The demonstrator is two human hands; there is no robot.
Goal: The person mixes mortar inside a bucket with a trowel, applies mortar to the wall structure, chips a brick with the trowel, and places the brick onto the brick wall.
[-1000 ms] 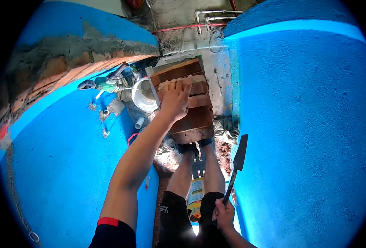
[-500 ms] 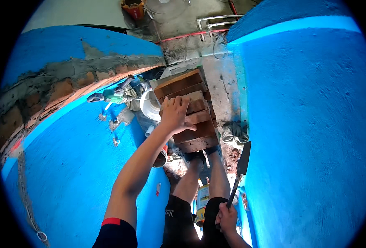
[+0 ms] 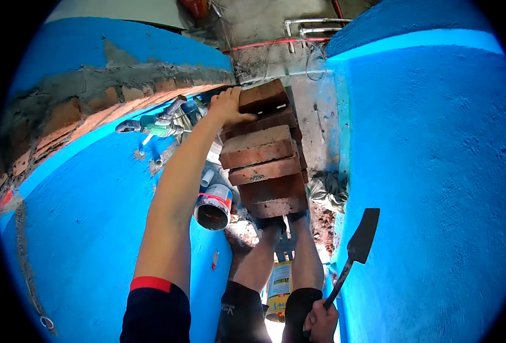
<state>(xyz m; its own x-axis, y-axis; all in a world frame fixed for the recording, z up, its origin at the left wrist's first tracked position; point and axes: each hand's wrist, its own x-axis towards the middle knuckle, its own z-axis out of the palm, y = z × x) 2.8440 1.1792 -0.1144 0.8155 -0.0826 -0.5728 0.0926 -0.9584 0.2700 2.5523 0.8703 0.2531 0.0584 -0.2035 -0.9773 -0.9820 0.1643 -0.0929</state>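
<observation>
My left hand [image 3: 228, 107] reaches up the middle and grips the left end of a dark red brick [image 3: 264, 95] at the far end of a stack of bricks [image 3: 262, 147]. The stack's bricks are reddish brown, some with pale, rough faces, piled in front of my legs. My right hand [image 3: 321, 320] at lower right is closed round the handle of a flat, dark metal trowel [image 3: 362, 234], held blade upward beside the right blue wall.
Blue walls [image 3: 424, 171] rise on both sides, with exposed brickwork [image 3: 87, 108] on the left. Beside the stack lie a green power tool [image 3: 153, 127], a dark-mouthed bucket [image 3: 213, 214], white pipe pieces [image 3: 206, 177] and crumpled cloth [image 3: 327, 188]. A yellow container [image 3: 278, 288] sits between my legs.
My left hand has moved from the middle of the stack up to its far brick, which now sits slightly higher and apart. The trowel in my right hand has shifted rightward and down.
</observation>
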